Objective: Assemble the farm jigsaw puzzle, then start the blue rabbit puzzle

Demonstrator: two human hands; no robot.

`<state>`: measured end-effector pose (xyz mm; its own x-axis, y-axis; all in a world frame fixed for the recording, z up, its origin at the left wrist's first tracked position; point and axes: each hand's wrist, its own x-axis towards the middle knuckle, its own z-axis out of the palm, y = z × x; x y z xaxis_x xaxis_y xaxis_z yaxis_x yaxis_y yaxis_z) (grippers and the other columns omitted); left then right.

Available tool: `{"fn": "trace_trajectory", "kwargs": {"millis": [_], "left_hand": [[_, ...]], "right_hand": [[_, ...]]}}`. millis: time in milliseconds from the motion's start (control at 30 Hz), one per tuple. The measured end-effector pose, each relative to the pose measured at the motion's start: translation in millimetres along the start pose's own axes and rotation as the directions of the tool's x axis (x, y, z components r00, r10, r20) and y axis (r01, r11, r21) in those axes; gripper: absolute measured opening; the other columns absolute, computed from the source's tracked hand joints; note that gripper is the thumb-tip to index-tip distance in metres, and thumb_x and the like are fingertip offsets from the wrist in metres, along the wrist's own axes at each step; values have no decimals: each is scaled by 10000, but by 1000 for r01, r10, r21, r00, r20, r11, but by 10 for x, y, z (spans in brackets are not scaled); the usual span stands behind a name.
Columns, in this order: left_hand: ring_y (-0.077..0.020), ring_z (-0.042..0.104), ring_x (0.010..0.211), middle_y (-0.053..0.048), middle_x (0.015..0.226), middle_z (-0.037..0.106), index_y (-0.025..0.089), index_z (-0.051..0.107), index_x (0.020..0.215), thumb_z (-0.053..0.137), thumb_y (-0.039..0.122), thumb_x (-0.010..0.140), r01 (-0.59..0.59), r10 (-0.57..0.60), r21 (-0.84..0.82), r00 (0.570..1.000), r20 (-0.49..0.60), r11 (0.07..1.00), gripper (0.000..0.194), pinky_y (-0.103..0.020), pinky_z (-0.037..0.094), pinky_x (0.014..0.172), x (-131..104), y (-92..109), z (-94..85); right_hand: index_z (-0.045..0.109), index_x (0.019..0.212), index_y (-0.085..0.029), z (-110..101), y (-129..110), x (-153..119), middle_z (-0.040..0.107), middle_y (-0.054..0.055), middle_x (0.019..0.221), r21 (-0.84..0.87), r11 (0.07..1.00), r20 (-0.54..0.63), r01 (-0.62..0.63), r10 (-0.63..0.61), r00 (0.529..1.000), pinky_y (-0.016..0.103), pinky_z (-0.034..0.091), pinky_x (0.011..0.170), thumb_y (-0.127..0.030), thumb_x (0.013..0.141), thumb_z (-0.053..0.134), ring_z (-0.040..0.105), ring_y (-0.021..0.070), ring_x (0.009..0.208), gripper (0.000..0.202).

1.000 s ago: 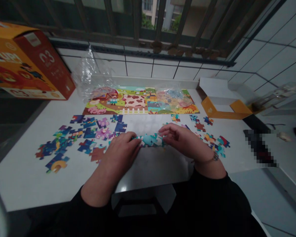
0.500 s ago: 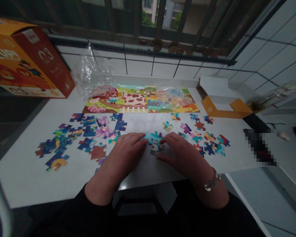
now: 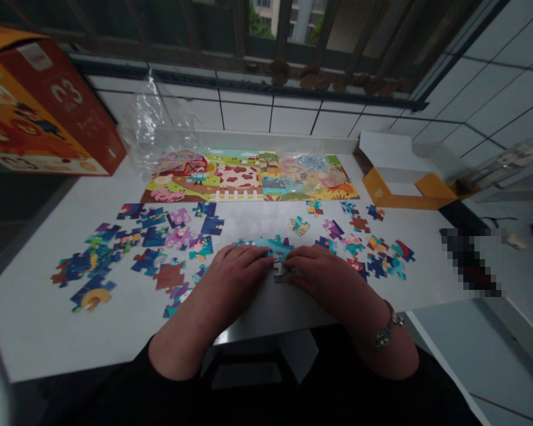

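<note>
**Teal puzzle section set between your two hands, neither one nearer**

The joined teal puzzle section [image 3: 276,253] rests on the desk [image 3: 66,337], at about two o'clock from your left hand [image 3: 237,266] and ten o'clock from your right hand [image 3: 318,269]. Both touch it. Its far edge seems to run nine to three o'clock, with a part reaching toward six in the gap between your hands; your fingers cover too much to be sure of its full long axis. Your right hand is narrow, holding the section's three o'clock side. Your left fingers bend over its nine o'clock side; whether they pinch, you cannot tell. A loose leaf-patterned piece [image 3: 299,225] lies near, toward one o'clock, apart from it.
</note>
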<state>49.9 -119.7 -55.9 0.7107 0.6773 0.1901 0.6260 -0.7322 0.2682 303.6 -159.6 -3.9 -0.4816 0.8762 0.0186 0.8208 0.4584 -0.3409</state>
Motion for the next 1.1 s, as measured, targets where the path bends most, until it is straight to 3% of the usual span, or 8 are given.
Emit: {"fn": "trace_trajectory", "kwargs": {"millis": [133, 400, 533, 600, 667, 733, 800, 1100], "left_hand": [[-335, 694, 1297, -98, 1469, 743, 321, 726, 1453, 683, 138, 1048, -13, 13, 20, 1000, -28, 1000, 447, -580, 499, 1153, 16, 37, -11], [-342, 705, 1305, -114, 1453, 743, 301, 733, 1455, 653, 147, 1061, 0, 2, 29, 999, -49, 1000, 431, -595, 529, 1151, 24, 87, -25], [-349, 700, 1328, -115, 1500, 724, 289, 722, 1470, 647, 155, 1057, 8, -8, 19, 1000, -26, 1000, 440, -620, 519, 1176, 27, 87, -24], [-359, 691, 1349, -120, 1527, 709, 276, 714, 1482, 631, 152, 1058, 6, -6, 10, 1000, -8, 1000, 450, -637, 510, 1187, 33, 84, -28], [-362, 680, 1373, -122, 1541, 701, 274, 709, 1490, 615, 146, 1060, 13, -13, 0, 1000, 3, 1000, 458, -648, 494, 1205, 37, 82, -30], [-359, 667, 1397, -123, 1551, 695, 281, 704, 1497, 610, 147, 1060, 25, -25, -8, 1000, 12, 1000, 467, -656, 472, 1229, 40, 81, -31], [-361, 659, 1411, -129, 1562, 688, 282, 696, 1505, 610, 151, 1055, 32, -31, -14, 999, 20, 999, 477, -670, 458, 1240, 40, 78, -33], [-340, 653, 1448, -130, 1596, 671, 250, 686, 1504, 530, 81, 1065, 52, -50, -47, 998, 42, 998, 496, -682, 424, 1285, 36, 27, 9]], "right_hand": [[790, 1324, -242, 34, -9, -19, 796, 102, 1236, -105, 994, -39, 19, -23, 999, 457, 612, 1045, -97, 1036, 725, 730, 275, 1118, 329], [794, 1281, -230, 51, -77, 30, 795, 95, 1222, -143, 989, -66, 28, -37, 997, 440, 620, 1043, -98, 1042, 699, 739, 260, 1108, 288], [782, 1273, -238, -173, 306, -240, 802, 100, 1271, -61, 985, -175, -161, 148, 973, 426, 616, 1034, -132, 1011, 689, 755, 269, 1169, 298], [786, 1201, -218, -348, 673, -584, 811, 133, 1224, -102, 882, -319, -460, 409, 855, 475, 605, 990, -243, 1019, 671, 766, 317, 1132, 216], [782, 1077, -202, -491, 1043, -975, 816, 148, 1032, -121, 628, -361, -769, 694, 623, 466, 586, 821, -357, 967, 727, 774, 342, 940, 198], [768, 1009, -212, -554, 1311, -1279, 809, 140, 933, -122, 410, -282, -904, 859, 428, 453, 541, 733, -451, 935, 764, 764, 350, 840, 250], [764, 992, -203, -534, 1430, -1410, 806, 154, 919, -113, 300, -190, -947, 929, 317, 446, 531, 734, -536, 924, 775, 764, 348, 818, 340], [753, 934, -200, -322, 1409, -1164, 770, 119, 821, -189, 395, -129, -899, 898, 421, 395, 472, 667, -532, 887, 780, 731, 314, 769, 336]]}}
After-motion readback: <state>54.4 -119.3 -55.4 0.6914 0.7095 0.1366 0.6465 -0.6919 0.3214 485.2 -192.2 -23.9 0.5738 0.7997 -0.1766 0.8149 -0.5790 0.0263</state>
